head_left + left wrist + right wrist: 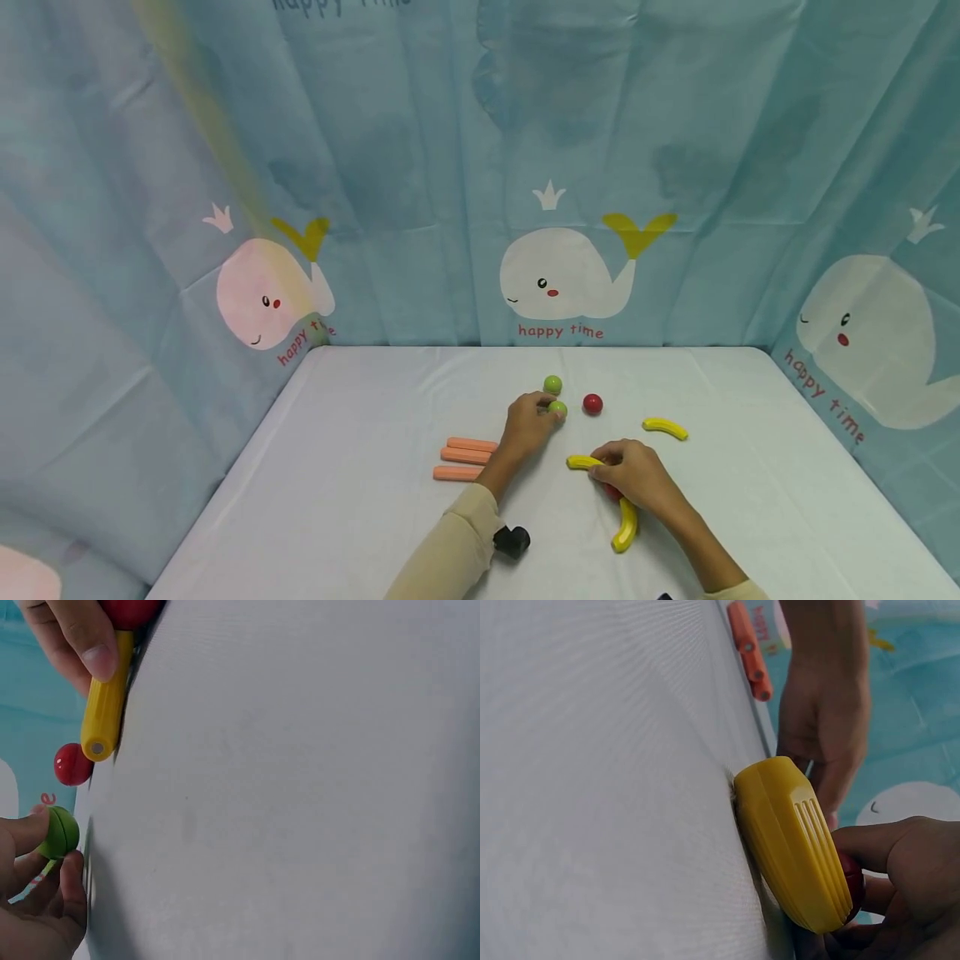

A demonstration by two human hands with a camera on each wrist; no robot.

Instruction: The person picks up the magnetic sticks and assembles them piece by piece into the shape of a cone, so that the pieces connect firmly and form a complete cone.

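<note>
My left hand (529,425) pinches a green ball (557,408) between thumb and fingers, with a second green ball (552,384) just behind it. A seam runs round the held ball (63,834) in the left wrist view. Closer to me, my right hand (637,477) grips a curved yellow rod (581,462), whose end shows a small metallic dot in the left wrist view. A red ball (613,492) sits partly hidden under the right hand. Against that ball, another curved yellow rod (625,528) lies towards me; it looms large in the right wrist view.
Several straight orange rods (467,456) lie left of the left forearm. On the white table (360,433), a red ball (592,404) stands beyond both hands and a curved yellow rod (665,429) lies at the right. A blue curtain (420,275) hangs behind.
</note>
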